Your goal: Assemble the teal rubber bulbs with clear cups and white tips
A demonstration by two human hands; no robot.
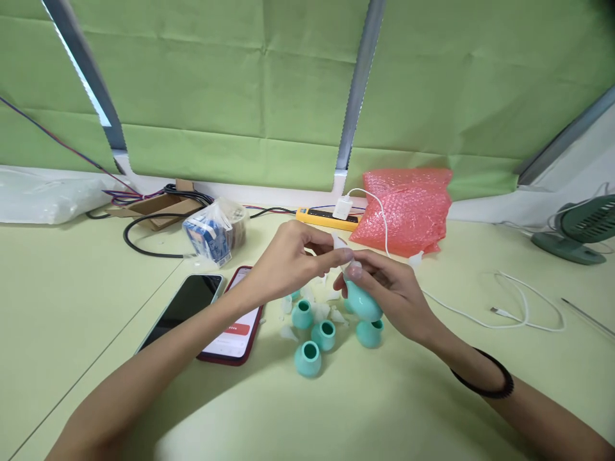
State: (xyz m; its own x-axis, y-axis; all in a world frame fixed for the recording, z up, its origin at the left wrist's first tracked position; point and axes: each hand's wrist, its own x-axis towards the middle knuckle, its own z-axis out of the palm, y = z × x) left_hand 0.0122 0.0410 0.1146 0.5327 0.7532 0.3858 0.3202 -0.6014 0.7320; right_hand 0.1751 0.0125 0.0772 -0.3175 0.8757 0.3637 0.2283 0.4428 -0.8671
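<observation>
Fingers of the right hand point(391, 291) clasp a small teal rubber bulb point(364, 305) above the pale green surface point(432, 397); fingers of the left hand point(288, 262) pinch a small white plastic tip point(339, 242) at its top.

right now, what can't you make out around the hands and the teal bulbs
Head view:
- mouth of the teal bulb: hidden by fingers of the left hand and right hand.
- white piece pinched there: too small to tell its shape.
- red phone: screen text too small, left forearm covers part.
- fan: cut off by the right edge.
</observation>
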